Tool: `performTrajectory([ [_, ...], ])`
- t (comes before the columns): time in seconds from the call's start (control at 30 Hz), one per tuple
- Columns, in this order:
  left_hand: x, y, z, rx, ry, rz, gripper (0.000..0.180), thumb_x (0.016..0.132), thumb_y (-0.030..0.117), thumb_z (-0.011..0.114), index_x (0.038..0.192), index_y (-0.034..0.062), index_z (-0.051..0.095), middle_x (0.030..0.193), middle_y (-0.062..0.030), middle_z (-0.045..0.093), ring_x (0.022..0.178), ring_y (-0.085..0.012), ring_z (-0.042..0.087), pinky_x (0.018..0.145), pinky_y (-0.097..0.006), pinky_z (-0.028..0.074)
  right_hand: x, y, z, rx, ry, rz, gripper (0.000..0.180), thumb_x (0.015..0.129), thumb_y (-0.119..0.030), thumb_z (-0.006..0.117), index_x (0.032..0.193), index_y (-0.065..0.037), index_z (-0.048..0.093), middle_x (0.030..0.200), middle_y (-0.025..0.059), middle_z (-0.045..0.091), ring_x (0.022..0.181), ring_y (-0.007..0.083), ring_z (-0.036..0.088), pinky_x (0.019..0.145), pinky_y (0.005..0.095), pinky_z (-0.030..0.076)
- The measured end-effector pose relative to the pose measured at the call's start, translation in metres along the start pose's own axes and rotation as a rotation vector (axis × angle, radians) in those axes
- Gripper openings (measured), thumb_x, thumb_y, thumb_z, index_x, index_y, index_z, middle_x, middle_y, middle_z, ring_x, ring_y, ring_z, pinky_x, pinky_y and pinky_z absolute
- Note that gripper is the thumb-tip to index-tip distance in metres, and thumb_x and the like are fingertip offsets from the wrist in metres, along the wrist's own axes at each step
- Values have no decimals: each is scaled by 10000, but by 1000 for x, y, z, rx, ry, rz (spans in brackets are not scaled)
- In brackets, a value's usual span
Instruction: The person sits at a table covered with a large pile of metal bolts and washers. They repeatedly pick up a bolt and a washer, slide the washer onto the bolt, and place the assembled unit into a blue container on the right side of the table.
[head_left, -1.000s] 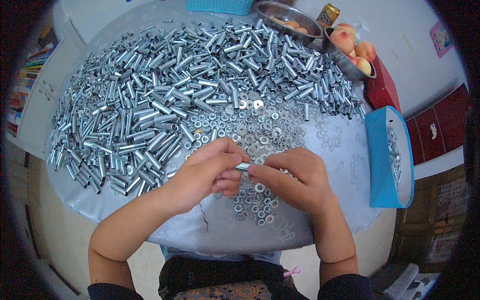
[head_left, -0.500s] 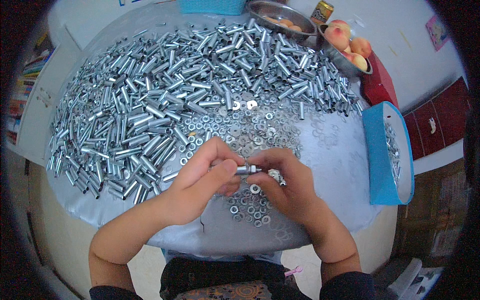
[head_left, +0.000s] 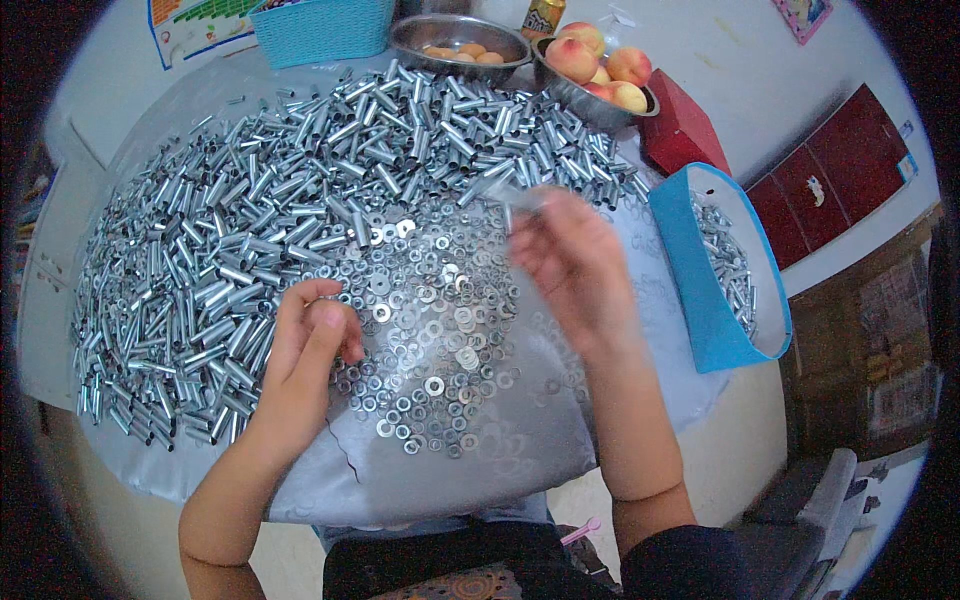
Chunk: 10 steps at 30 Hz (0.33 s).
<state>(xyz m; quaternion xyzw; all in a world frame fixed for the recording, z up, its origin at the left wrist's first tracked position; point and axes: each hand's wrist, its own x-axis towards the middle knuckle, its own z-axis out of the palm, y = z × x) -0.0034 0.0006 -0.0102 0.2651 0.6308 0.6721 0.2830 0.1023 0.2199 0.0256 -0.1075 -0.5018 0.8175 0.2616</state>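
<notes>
My right hand (head_left: 575, 265) is raised over the right side of the parts, fingers closed on an expansion bolt (head_left: 513, 194) that is smeared by motion. My left hand (head_left: 305, 345) hovers at the left edge of the washers, its fingers loosely curled and apart, with nothing visible in them. Between my hands lie loose steel washers and nuts (head_left: 435, 385), spread toward the table's near side. A big heap of shiny metal sleeves (head_left: 270, 190) covers the left and far parts of the table.
To the right stands a blue fabric bin (head_left: 722, 320) holding assembled metal pieces. A red box (head_left: 685, 125) is behind it. Along the far edge are a bowl of peaches (head_left: 605, 112), a bowl of eggs (head_left: 410, 58), a can (head_left: 543, 17) and a turquoise basket (head_left: 320, 35).
My hands have parted. The right one carried the expansion bolt up and away from the left, which let go and sits lower left. The whole view has swung to the right.
</notes>
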Motion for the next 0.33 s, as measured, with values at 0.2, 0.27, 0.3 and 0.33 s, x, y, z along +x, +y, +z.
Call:
performTrajectory([
  [0.2,2,-5,1,-30,71,16,390,940,289,395,1197,5,317,914,-60,503,755,-111,474,714,-255,389,8,-72,-82,482,31,-400,417,906,-343,478,1081,36,480,1019,108,572,830,161,533,706,278,432],
  [0.27,3,-7,-2,-15,87,20,401,939,295,399,1202,5,313,922,-61,503,756,-113,476,722,-257,388,15,-68,-100,521,29,-288,475,912,-414,436,1108,15,501,1010,81,589,824,154,537,692,275,433],
  [0.3,5,-9,-2,-1,82,30,405,938,297,401,1204,5,313,922,-63,503,756,-114,477,728,-259,388,17,-63,-101,570,-50,-252,499,903,-436,443,1112,15,499,1058,81,577,834,160,539,697,272,432],
  [0.33,6,-11,-3,13,77,40,408,938,299,403,1206,5,313,921,-64,503,756,-115,478,734,-260,387,21,-52,-99,618,-129,-216,524,894,-458,450,1115,15,497,1107,82,564,843,167,541,701,270,430],
])
